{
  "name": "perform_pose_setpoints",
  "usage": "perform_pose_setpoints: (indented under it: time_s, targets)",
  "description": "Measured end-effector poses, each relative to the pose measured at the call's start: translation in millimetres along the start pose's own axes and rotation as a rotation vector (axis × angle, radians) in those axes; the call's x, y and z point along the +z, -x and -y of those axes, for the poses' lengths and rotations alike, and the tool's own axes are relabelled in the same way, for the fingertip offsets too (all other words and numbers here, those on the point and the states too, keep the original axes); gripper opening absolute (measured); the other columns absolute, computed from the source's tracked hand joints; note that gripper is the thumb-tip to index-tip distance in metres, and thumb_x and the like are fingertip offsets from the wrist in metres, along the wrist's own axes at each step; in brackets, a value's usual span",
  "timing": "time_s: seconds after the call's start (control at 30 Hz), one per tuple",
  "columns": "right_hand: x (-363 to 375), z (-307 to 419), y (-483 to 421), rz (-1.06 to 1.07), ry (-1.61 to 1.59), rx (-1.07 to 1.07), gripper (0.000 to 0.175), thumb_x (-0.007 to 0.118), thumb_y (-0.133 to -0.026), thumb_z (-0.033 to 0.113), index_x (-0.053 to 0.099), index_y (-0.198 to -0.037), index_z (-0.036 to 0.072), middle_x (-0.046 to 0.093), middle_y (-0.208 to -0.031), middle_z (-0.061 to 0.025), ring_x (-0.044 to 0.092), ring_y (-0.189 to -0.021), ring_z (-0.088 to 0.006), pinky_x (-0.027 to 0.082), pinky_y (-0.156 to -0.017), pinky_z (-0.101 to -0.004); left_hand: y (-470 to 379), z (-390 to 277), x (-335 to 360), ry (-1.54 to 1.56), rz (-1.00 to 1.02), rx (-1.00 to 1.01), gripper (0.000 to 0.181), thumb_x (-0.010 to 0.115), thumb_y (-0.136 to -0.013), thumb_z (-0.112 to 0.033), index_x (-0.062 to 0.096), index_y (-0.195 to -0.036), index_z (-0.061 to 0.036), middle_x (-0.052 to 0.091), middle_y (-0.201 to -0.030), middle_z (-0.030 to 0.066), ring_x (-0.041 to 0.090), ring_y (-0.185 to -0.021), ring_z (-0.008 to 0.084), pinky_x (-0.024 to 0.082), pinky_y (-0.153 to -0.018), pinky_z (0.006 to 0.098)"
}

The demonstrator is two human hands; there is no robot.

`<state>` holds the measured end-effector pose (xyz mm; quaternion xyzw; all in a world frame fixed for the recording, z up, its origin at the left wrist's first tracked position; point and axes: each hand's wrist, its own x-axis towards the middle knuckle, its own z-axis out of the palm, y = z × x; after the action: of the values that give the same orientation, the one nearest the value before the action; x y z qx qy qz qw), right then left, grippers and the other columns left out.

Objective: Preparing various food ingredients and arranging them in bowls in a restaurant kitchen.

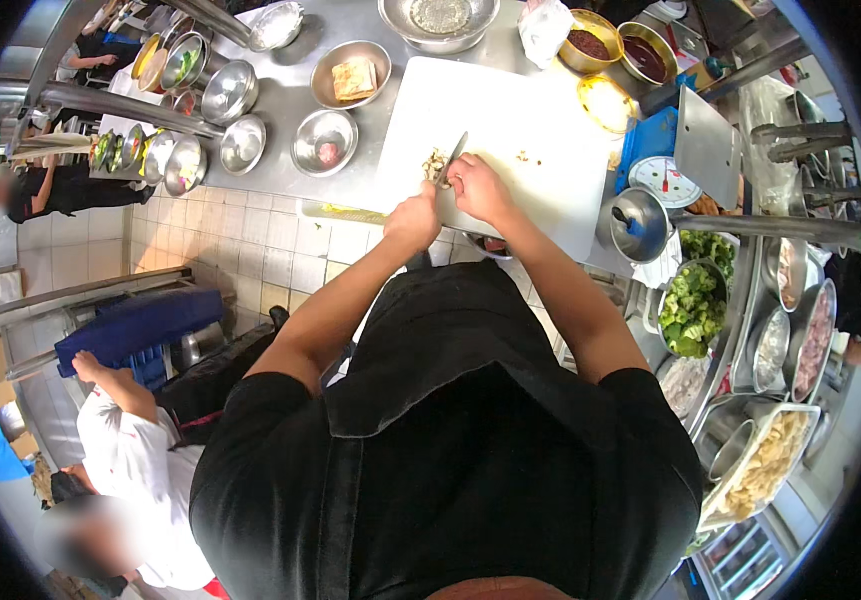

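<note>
My left hand grips the handle of a kitchen knife, whose blade points up and away over a large white cutting board. Close against the blade's right side is my right hand, fingers bent down near the board; whether they pinch a piece of food is hidden. Small brown and pale chopped pieces, of a food I cannot name for sure, lie left of the blade. A few more crumbs are scattered to the right of my right hand.
Left of the board stand a steel bowl with flat, layered food and one with a small pink lump. A dial scale and a steel pot are at right, near broccoli. A co-worker is at lower left.
</note>
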<state>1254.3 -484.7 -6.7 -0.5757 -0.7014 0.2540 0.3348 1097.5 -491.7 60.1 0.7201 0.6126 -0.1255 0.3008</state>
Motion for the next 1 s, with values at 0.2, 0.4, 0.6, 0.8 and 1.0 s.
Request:
perform_pose_setpoints:
  time_s: [0.2,0.4,0.6,0.8,1.0]
  targets:
    - [-6,-1,-3,-0.012,-0.014,0.081,0.008,0.058,-0.076,0.004,0.062,-0.084,0.005,0.060,-0.088,-0.0147,0.059,-0.085,-0.0358,0.049,-0.074,-0.0444,2,-13,-27,-0.036,-0.031,0.103,0.029,0.046,-0.085,-0.008,0.044,-0.114,-0.0007,0.064,-0.100,0.0325,0.063,-0.097,0.0463,0.049,-0.086,0.0530]
    - [-6,-8,0,-0.011,0.019,0.077,0.007,0.059,-0.079,0.008,0.062,-0.084,0.006,0.061,-0.087,-0.0156,0.060,-0.083,-0.0372,0.050,-0.073,-0.0459,-23,-13,-7,-0.023,-0.054,0.114,0.032,0.046,-0.086,-0.011,0.042,-0.116,-0.0007,0.064,-0.096,0.0332,0.063,-0.093,0.0479,0.050,-0.084,0.0541]
    - [-8,-3,8,-0.013,0.056,0.124,0.005,0.060,-0.079,0.007,0.061,-0.083,0.005,0.061,-0.086,-0.0169,0.061,-0.083,-0.0373,0.050,-0.073,-0.0469,-4,-10,-7,-0.053,-0.023,0.115,0.028,0.046,-0.086,-0.010,0.045,-0.112,-0.0004,0.064,-0.097,0.0319,0.064,-0.094,0.0464,0.050,-0.084,0.0530]
    - [-6,-8,15,-0.034,0.040,0.120,0.006,0.058,-0.079,0.006,0.063,-0.081,0.008,0.063,-0.084,-0.0167,0.062,-0.079,-0.0376,0.050,-0.071,-0.0472,-16,-20,-17,-0.061,-0.012,0.139,0.027,0.047,-0.086,-0.010,0.043,-0.112,-0.0027,0.064,-0.096,0.0316,0.062,-0.095,0.0489,0.048,-0.086,0.0547]
    - [-2,-12,19,-0.087,0.043,0.086,0.008,0.058,-0.079,0.005,0.066,-0.081,0.009,0.063,-0.084,-0.0135,0.062,-0.080,-0.0348,0.051,-0.070,-0.0452,-20,-27,-11,-0.079,-0.010,0.113,0.030,0.047,-0.086,-0.011,0.044,-0.115,-0.0027,0.064,-0.099,0.0323,0.063,-0.096,0.0470,0.049,-0.085,0.0537]
